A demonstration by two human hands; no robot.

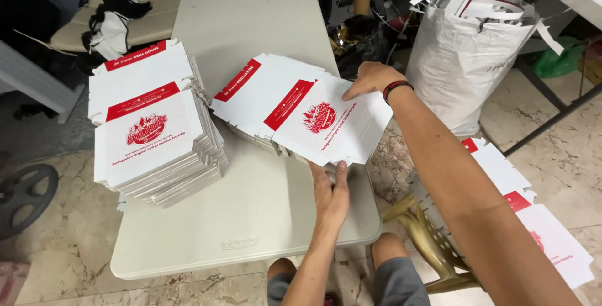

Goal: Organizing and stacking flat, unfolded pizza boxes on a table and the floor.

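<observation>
On the pale plastic counter, a tall stack of flat boxes stands at left. Beside it, one flat white-and-red cardboard box tops a smaller pile; the left hand pinches its near edge, and the right hand presses its far corner. A white sack bulges at right.

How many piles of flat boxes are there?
3: a tall pile on the table's left, a smaller pile under both hands, and one on a chair at right.
</observation>
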